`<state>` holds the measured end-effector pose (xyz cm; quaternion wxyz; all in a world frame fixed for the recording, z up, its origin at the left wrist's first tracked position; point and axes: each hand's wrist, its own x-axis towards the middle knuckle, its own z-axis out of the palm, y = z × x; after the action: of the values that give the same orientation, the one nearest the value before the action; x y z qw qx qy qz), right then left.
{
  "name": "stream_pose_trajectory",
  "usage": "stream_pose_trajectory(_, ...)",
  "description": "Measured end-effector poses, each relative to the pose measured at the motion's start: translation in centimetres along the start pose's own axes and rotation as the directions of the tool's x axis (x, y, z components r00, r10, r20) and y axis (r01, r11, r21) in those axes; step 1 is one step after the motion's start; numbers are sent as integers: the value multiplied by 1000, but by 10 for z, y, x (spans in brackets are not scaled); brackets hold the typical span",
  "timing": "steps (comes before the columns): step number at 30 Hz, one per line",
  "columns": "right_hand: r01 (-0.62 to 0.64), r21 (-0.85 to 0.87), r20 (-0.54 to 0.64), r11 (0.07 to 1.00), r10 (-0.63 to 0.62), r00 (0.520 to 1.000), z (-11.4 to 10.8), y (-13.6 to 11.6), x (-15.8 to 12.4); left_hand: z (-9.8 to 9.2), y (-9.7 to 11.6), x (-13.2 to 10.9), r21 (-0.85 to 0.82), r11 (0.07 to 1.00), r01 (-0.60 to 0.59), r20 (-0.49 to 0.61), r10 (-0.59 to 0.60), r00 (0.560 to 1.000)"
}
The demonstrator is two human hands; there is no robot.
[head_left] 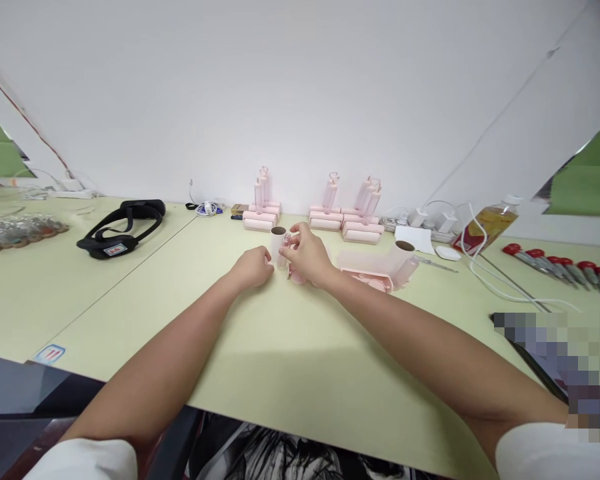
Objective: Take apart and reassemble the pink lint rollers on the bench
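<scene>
My right hand (307,257) is closed around a clear pinkish plastic piece (283,251), with its fingertips on the upper end. A pink part (297,275) shows below that hand, partly hidden. Directly beside the plastic piece stands a white sticky-paper roll (275,241) with a brown core. My left hand (254,267) rests on the table just left of the roll, fingers curled in; whatever they hold is hidden. To the right lie an open pink lint roller case (367,279) and another upright paper roll (403,257).
Pink lint rollers (363,230) with upright handles line the wall. A black head strap device (123,230) lies left. On the right are a bottle (493,223), a white cable (500,283), red-capped tools (560,263), and tweezers (437,265). Clear-bagged items (20,230) sit far left.
</scene>
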<state>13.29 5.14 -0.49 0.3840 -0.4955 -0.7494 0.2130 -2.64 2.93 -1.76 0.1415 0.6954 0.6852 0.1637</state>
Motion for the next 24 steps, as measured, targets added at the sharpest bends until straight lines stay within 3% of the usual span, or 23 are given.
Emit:
stream_pose_trajectory(6, 24, -181, 1, 983, -24, 1000, 6, 0, -2, 9, -2, 8, -64, 998, -15, -2, 15, 1000)
stream_pose_trajectory(19, 18, -237, 35, 971, -10, 999, 5, 6, -9, 8, 2, 1, -180, 982, 54, 22, -51, 998)
stream_pose_trajectory(24, 97, -237, 10, 967, -98, 995, -11, -4, -37, 6, 1, -2, -249, 967, 55, 38, -46, 998)
